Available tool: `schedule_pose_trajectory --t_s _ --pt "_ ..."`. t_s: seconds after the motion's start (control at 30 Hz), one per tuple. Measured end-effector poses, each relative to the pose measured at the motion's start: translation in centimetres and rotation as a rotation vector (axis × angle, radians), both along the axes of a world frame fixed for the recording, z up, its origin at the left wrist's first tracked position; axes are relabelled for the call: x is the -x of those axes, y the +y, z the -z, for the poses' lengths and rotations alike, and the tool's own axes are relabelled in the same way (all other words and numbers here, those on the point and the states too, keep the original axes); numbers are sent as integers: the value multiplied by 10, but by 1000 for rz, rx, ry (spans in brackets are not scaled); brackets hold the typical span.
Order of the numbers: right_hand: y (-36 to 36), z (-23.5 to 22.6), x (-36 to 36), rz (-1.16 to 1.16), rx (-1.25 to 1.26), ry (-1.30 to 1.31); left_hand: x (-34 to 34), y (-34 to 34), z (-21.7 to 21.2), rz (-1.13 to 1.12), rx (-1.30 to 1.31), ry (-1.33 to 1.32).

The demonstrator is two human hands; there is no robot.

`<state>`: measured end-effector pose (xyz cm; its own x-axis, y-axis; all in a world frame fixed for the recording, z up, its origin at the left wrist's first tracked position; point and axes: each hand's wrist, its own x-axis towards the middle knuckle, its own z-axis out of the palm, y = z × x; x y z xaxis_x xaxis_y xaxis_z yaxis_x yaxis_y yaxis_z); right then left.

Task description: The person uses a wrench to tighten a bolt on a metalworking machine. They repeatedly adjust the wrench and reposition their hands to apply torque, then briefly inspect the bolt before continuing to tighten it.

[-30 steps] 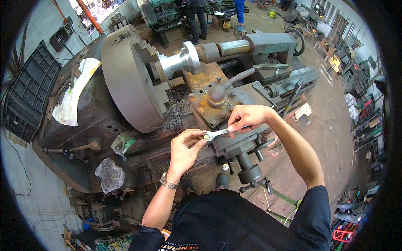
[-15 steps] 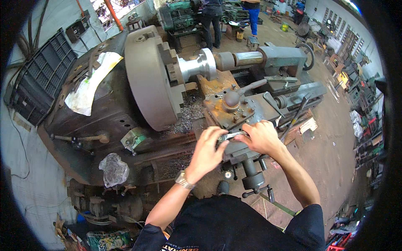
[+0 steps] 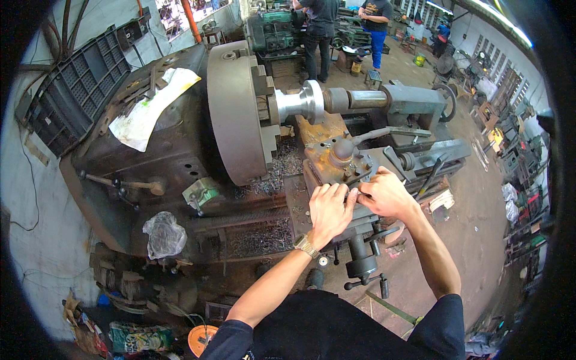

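Note:
My left hand [image 3: 331,209] is closed, fingers curled down over the near side of the lathe's tool post [image 3: 327,157], its thumb pointing toward my other hand. Right beside it, my right hand [image 3: 387,195] has its fingers bent in a pinch at the near right corner of the post. Whatever lies under the fingers of both hands is hidden. A ball-ended clamping lever [image 3: 343,149] stands on top of the post. Behind it, a shiny turned metal workpiece [image 3: 298,103] sits between the big chuck [image 3: 239,114] and the tailstock [image 3: 414,102].
Metal chips [image 3: 279,174] lie on the bed below the chuck. A cross-slide handle [image 3: 366,279] hangs under my hands. A stained paper [image 3: 153,111] rests on the headstock, and a clear plastic bag [image 3: 164,235] sits at the front left. Two people stand at machines behind.
Both hands have come together and lowered onto the tool post. The small shiny metal bar held between them earlier is now out of sight. My view has shifted slightly.

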<state>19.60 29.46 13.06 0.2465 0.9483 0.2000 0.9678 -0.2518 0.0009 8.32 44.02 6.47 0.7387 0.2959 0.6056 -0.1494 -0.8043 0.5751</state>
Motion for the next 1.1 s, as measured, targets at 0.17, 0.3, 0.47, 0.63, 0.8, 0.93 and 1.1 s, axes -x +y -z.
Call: schedule_pose_trajectory --t_s 0.17,0.3,0.47,0.63,0.8,0.93,1.1 --pt "-2 18 10 174 -79 27 -7 -1 7 -62 -60 -82" --pt "-2 27 18 308 -91 51 -11 -4 11 -109 -74 -106" --pt "1 28 22 378 -120 101 -16 -4 13 -133 -98 -228" --pt "3 31 26 433 -123 110 -18 -3 17 -122 -131 -281" --pt "3 33 32 459 -170 66 -20 -2 21 -116 -132 -306" --pt "2 40 52 609 -133 154 -16 3 24 -19 -124 -307" --pt "4 39 61 654 -185 86 -14 6 25 37 -107 -304"
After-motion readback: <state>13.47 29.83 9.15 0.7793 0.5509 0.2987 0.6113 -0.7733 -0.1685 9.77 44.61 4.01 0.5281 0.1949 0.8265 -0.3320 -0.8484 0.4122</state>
